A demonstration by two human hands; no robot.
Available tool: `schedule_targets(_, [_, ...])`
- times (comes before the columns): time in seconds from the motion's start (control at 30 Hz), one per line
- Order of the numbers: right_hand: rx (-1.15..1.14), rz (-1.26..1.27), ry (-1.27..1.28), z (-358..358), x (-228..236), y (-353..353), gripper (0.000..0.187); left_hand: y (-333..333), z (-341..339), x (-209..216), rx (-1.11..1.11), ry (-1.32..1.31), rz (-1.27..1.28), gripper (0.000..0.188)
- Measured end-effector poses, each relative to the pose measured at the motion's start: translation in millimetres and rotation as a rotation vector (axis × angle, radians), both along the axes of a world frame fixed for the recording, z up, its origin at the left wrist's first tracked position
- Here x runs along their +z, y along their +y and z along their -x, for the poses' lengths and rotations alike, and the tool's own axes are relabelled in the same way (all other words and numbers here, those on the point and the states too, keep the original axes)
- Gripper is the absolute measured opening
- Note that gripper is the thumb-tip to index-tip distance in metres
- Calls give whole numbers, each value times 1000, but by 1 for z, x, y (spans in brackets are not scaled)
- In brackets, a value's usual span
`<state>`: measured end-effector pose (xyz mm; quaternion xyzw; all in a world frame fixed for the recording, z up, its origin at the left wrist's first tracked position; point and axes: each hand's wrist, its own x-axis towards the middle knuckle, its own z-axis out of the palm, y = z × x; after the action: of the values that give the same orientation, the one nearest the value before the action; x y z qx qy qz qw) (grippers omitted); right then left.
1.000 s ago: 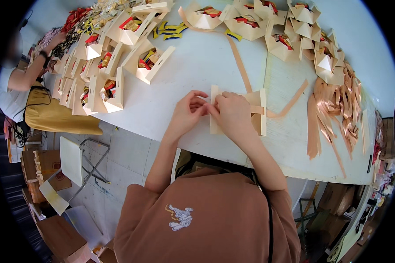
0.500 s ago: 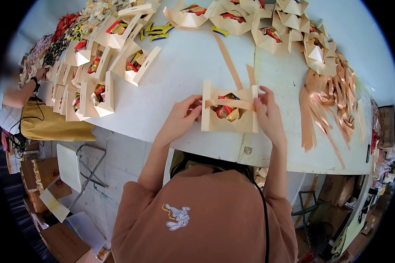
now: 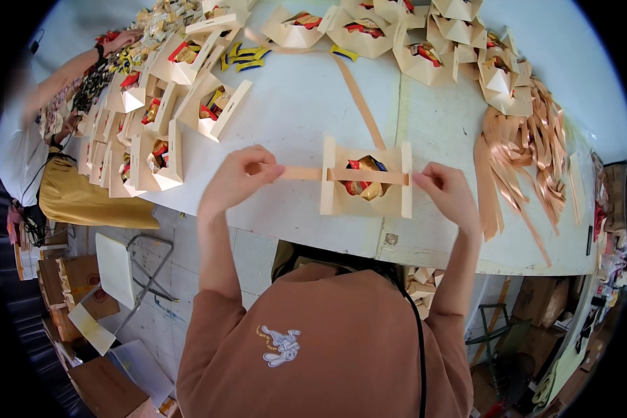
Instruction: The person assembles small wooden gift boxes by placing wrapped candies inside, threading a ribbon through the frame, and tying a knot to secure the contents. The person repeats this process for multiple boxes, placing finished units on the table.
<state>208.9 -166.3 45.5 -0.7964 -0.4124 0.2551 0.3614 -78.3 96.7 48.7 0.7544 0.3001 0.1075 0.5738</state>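
In front of me on the table stands a cream folding box (image 3: 362,206) with an open top and two upright side panels, filled with wrapped sweets (image 3: 366,182) in red, gold and dark blue. A rose-gold ribbon (image 3: 303,173) runs level across it, through both panels. To the box's left, my left hand (image 3: 238,178) pinches the ribbon and holds that length out straight. Close against the right panel, my right hand (image 3: 451,194) has thumb and forefinger together at the ribbon's other end, which is mostly hidden there.
Filled boxes crowd the table's left (image 3: 157,161) and far side (image 3: 369,33). A bundle of ribbons (image 3: 519,160) lies at right, and a loose ribbon (image 3: 361,104) stretches beyond my box. Yellow-and-blue packets (image 3: 247,59) lie far left. A co-worker's arm (image 3: 70,78) reaches over piled sweets. A folding chair (image 3: 117,268) stands left.
My left hand has moved left, drawing a length of ribbon out through the left panel. My right hand has shifted slightly right and down. The co-worker's arm has reached farther over the sweets.
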Motion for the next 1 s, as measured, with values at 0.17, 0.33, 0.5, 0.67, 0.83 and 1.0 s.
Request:
schedule_targets(0.17, [-23,-181,213,-8,51,-24,24,2,-7,27,-38,-320,152,16])
schedule_targets(0.33, [19,-252,75,23,86,-2,21,-44,-64,21,-98,-536,375,8])
schedule_targets(0.5, [82,-367,45,66,81,48,23,-93,-93,29,-68,-543,-126,13])
schedule_targets(0.67, [86,-594,-250,65,69,59,19,-84,-86,24,-129,-393,-177,11])
schedule_targets(0.83, [172,-305,-136,47,50,44,12,-70,-89,17,-233,-369,269,12])
schedule_targets(1.0, [461,-685,-57,56,50,43,13,-56,-96,19,-301,-378,881,7])
